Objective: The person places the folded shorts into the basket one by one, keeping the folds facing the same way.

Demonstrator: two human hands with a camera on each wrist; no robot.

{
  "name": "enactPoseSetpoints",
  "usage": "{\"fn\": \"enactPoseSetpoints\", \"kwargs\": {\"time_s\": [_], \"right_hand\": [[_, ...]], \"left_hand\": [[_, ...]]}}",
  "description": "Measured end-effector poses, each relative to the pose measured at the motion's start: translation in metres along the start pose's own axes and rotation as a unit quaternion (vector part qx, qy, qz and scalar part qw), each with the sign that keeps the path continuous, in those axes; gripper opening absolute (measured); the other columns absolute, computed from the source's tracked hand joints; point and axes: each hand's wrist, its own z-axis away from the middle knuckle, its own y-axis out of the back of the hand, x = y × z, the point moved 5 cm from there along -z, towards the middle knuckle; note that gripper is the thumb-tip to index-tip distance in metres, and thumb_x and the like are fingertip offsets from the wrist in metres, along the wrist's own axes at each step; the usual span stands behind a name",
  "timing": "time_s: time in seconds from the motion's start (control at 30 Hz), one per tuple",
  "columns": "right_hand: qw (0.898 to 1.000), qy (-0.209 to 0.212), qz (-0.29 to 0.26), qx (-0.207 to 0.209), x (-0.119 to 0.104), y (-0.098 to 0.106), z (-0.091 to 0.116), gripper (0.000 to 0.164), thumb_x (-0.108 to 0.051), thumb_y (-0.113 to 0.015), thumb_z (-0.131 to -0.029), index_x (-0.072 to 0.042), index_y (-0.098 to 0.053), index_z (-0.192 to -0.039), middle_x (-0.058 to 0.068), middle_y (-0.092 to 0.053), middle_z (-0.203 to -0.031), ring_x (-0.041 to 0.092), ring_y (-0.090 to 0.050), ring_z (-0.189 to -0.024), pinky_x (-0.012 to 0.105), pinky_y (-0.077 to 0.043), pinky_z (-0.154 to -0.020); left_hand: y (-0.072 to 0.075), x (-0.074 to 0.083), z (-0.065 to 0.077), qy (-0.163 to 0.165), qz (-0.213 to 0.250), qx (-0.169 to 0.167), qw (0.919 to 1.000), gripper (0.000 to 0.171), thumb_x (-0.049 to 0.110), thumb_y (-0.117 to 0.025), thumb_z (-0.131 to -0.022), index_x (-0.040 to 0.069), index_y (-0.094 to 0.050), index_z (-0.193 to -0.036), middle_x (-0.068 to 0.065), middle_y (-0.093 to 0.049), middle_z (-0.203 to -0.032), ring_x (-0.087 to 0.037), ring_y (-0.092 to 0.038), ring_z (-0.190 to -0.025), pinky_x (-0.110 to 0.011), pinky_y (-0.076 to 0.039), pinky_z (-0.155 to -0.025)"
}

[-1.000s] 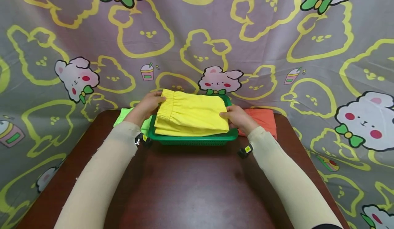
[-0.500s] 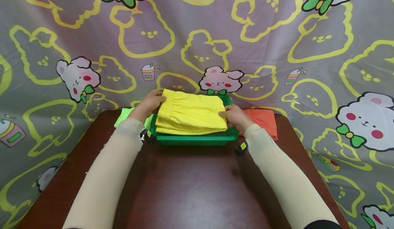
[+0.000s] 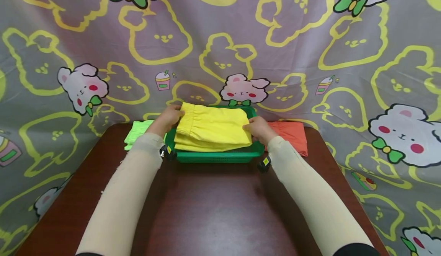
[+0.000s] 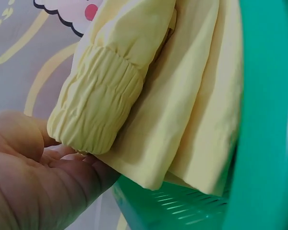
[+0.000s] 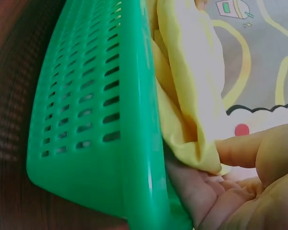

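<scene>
Yellow elastic-waist shorts (image 3: 213, 128), folded into layers, lie within and over the green plastic basket (image 3: 220, 155). My left hand (image 3: 169, 119) pinches their gathered waistband at the left end, thumb on top. At the right end my right hand (image 3: 260, 129) holds the folded edge between thumb and fingers. Up close in the left wrist view, the ribbed waistband (image 4: 93, 103) sits against my fingers, and the lower layers hang inside the basket wall. The right wrist view shows my thumb (image 5: 237, 149) on the cloth, with the other fingers under it just inside the basket rim (image 5: 141, 120).
Light green folded cloth (image 3: 135, 132) lies left of the basket, partly behind my left arm. Orange folded cloth (image 3: 291, 135) lies to its right. A patterned curtain (image 3: 220, 38) rises behind the dark brown table (image 3: 213, 210).
The shorts have sunk slightly lower into the basket, and their right edge has shifted a little to the left along with my right hand. Both hands keep their hold.
</scene>
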Motion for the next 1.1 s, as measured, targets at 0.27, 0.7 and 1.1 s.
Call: {"fn": "enactPoseSetpoints", "kwargs": {"time_s": [0.27,0.7,1.1], "right_hand": [[0.999,0.006,0.033,0.014,-0.005,-0.005,0.002,0.038,-0.01,-0.057,-0.103,0.006,-0.053,-0.137,0.019,-0.053,-0.134,0.024,-0.067,-0.09,0.039,-0.062,-0.073],[0.997,0.013,0.08,0.02,-0.004,-0.008,0.003,0.048,-0.006,-0.054,-0.103,0.006,-0.043,-0.148,0.022,-0.047,-0.147,0.03,-0.061,-0.11,0.043,-0.06,-0.085],[0.983,0.015,0.182,0.031,-0.01,-0.011,0.002,0.044,-0.006,-0.053,-0.1,0.004,-0.051,-0.142,0.019,-0.055,-0.138,0.025,-0.059,-0.08,0.029,-0.051,-0.055]], "left_hand": [[-0.005,-0.002,0.001,-0.006,-0.014,0.004,0.9999,0.055,0.019,-0.039,-0.111,0.002,-0.024,-0.161,-0.022,-0.038,-0.157,-0.027,-0.054,-0.113,-0.04,-0.048,-0.098],[-0.013,-0.011,0.0,-0.009,-0.014,-0.001,0.9999,0.057,0.02,-0.04,-0.111,0.003,-0.021,-0.162,-0.021,-0.037,-0.157,-0.016,-0.05,-0.075,-0.038,-0.047,-0.087],[-0.02,-0.011,-0.001,-0.009,-0.002,0.018,0.9998,0.054,0.014,-0.038,-0.109,-0.001,-0.026,-0.16,-0.024,-0.038,-0.157,-0.034,-0.052,-0.124,-0.045,-0.047,-0.104]]}}
